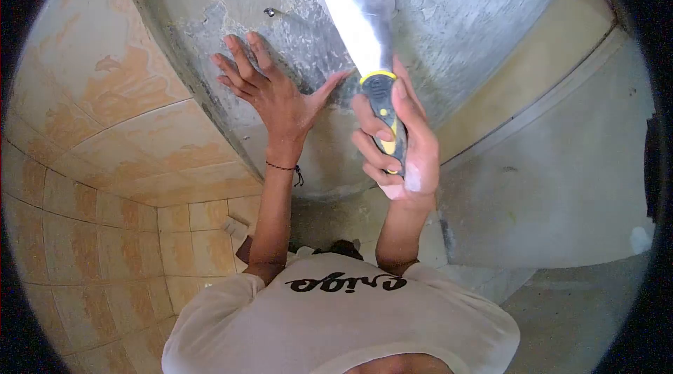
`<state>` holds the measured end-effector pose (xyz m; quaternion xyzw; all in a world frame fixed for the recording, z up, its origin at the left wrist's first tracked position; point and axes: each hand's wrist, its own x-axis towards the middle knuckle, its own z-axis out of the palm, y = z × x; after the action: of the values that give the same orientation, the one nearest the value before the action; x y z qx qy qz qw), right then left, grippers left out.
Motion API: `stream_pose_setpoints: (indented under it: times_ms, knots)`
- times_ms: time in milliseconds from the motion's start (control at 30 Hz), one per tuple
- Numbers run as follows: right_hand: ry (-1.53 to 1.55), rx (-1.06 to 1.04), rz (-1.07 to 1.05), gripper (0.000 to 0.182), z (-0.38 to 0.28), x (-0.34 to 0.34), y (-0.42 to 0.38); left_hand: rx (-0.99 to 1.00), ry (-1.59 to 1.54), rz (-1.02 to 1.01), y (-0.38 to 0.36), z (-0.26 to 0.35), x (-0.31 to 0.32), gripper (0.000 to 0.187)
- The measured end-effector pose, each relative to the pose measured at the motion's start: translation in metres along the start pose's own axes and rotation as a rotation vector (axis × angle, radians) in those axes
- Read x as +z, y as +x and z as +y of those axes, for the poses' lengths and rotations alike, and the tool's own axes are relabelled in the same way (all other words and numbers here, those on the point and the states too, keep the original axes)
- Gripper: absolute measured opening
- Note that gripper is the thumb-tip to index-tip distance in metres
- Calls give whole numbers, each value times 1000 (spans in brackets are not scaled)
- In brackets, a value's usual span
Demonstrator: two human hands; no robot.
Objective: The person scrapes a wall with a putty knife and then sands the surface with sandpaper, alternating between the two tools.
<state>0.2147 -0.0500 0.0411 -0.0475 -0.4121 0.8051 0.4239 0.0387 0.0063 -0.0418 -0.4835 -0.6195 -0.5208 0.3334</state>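
A putty knife (361, 27) with a wide metal blade and a grey-and-yellow handle is gripped in my right hand (417, 146), fingers wrapped round the handle and thumb along its upper end. Its blade points up and overlaps a rough whitish patch on the grey wall (456, 9). White residue marks the palm side of that hand. To the left, my left hand (277, 97) is spread against the wall with its thumb stretched toward the knife, and it holds nothing. A thin dark cord bracelet (282, 166) circles the left wrist.
A small metal hook or screw (269, 12) sticks out of the wall above my left hand. Orange-and-cream tiles (126, 93) cover the surface on the left. On the right are a yellowish strip (540, 58) and a broad grey panel (547, 185).
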Motion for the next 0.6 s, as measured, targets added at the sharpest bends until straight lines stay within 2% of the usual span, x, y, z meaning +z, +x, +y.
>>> stream_pose_setpoints:
  times_ms: [167,300,367,600]
  knots:
    - [-86,21,103,55,10,-1,0,14,-14,-12,0,-5,3,140]
    - [-130,-47,51,57,9,0,-5,-2,-25,-8,1,-3,2,139]
    - [-154,-75,111,57,12,3,6,8,-33,14,0,-4,5,138]
    - [-169,-62,112,56,17,12,-6,6,-31,36,-1,-7,8,137]
